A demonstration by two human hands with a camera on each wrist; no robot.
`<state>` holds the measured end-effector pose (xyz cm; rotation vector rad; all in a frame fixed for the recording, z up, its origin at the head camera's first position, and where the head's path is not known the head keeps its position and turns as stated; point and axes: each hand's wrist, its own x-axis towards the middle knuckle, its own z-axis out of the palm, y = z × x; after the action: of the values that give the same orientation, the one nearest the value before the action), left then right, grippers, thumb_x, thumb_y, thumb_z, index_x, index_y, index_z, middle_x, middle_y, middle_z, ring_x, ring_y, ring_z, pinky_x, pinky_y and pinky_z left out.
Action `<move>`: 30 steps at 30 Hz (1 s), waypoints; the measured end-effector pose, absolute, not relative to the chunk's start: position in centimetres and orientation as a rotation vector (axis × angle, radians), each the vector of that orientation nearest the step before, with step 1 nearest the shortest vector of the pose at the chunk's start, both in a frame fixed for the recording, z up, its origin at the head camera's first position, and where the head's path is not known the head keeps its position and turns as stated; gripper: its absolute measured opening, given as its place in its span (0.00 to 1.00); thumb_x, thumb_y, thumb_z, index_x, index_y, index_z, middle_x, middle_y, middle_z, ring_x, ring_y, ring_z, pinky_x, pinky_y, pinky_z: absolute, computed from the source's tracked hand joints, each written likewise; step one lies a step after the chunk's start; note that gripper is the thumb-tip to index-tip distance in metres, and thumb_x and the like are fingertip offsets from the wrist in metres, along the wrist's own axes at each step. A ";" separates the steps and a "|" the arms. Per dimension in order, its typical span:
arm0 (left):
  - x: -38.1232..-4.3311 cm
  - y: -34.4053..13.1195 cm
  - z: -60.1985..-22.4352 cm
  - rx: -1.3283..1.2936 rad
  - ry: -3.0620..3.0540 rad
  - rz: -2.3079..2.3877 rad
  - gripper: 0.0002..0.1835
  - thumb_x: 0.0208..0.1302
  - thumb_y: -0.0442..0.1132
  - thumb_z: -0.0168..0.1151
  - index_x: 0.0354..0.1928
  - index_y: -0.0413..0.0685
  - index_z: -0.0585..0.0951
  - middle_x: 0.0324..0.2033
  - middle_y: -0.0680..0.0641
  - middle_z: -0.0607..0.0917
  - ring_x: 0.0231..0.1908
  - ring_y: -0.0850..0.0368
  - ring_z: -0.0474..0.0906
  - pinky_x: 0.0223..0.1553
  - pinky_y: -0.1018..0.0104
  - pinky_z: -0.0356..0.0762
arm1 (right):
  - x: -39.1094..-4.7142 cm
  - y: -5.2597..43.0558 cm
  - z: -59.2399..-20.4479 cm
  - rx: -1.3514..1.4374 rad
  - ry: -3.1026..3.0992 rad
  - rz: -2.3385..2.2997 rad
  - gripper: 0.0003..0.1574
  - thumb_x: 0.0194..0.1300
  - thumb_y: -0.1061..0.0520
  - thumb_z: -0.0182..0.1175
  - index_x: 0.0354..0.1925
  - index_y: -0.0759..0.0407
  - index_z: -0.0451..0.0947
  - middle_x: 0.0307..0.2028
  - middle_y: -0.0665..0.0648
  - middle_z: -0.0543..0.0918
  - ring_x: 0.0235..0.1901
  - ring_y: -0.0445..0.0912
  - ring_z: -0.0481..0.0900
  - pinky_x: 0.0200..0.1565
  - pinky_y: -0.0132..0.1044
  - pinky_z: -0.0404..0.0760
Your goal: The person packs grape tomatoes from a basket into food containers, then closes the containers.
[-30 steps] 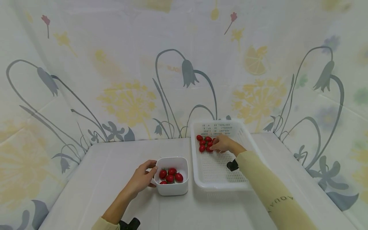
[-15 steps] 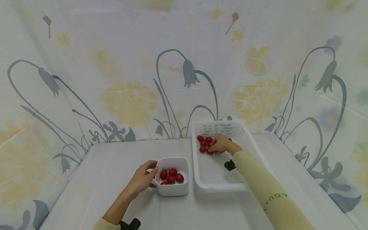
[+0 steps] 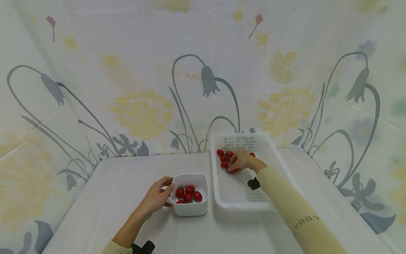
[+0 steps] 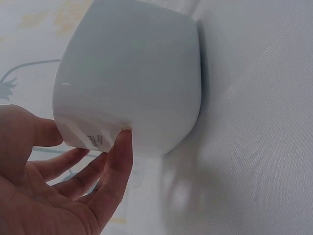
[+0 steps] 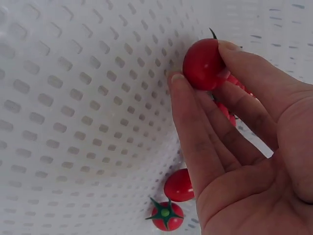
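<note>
My left hand (image 3: 156,195) holds the left side of a small white square box (image 3: 190,210), thumb at its rim. In the left wrist view, a fingertip presses the box's smooth outer wall (image 4: 142,73) and other fingers reach behind its corner. Several red cherry tomatoes (image 3: 188,197) lie inside the box. Over in a white perforated basket (image 3: 236,205), my right hand (image 3: 241,160) pinches one cherry tomato (image 5: 203,63) between thumb and fingertips; a green stem tip shows on it. More cherry tomatoes (image 3: 223,158) lie beside those fingers, partly hidden by the hand.
The box and the basket stand side by side on a white-covered table (image 3: 127,169). A flower-printed curtain (image 3: 146,70) hangs behind them. Another tomato (image 3: 252,154) lies in the basket beyond the right wrist. The basket's raised rim (image 3: 214,176) faces the box.
My right hand has shifted slightly left within the basket, and the pinched tomato has come a little nearer to me, away from the others. The left hand and box stay in place.
</note>
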<state>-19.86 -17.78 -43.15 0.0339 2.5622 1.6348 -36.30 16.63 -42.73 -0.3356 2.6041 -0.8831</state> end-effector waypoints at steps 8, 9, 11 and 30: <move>-20.0 -17.8 -43.3 0.057 2.550 1.653 0.19 0.78 0.38 0.54 0.64 0.40 0.75 0.60 0.36 0.79 0.43 0.46 0.84 0.31 0.55 0.89 | -35.1 16.9 -41.7 -0.399 2.501 -1.009 0.09 0.62 0.62 0.72 0.37 0.68 0.85 0.35 0.58 0.87 0.32 0.44 0.86 0.40 0.39 0.89; -20.0 -17.8 -43.3 0.057 2.545 1.659 0.18 0.77 0.38 0.54 0.64 0.40 0.76 0.60 0.36 0.79 0.43 0.46 0.84 0.31 0.55 0.89 | -35.0 17.0 -41.7 -0.403 2.492 -1.022 0.08 0.62 0.62 0.72 0.37 0.68 0.85 0.35 0.58 0.87 0.32 0.44 0.87 0.40 0.39 0.89; -20.0 -17.9 -43.4 0.063 2.539 1.670 0.18 0.77 0.38 0.54 0.64 0.39 0.76 0.60 0.36 0.79 0.41 0.47 0.84 0.31 0.55 0.89 | -34.9 17.1 -41.6 -0.413 2.486 -1.033 0.08 0.62 0.63 0.71 0.38 0.69 0.85 0.35 0.58 0.87 0.32 0.45 0.87 0.41 0.40 0.90; -20.1 -17.9 -43.6 0.071 2.536 1.676 0.19 0.78 0.39 0.54 0.64 0.39 0.75 0.60 0.35 0.79 0.41 0.48 0.84 0.31 0.54 0.89 | -32.9 17.0 -40.0 -0.537 2.443 -1.089 0.08 0.64 0.61 0.71 0.40 0.66 0.86 0.35 0.57 0.89 0.36 0.51 0.89 0.45 0.45 0.89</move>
<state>-20.15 -17.94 -43.58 0.0707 2.5357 1.6756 -32.87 17.00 -39.97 -0.5375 2.4426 -1.0892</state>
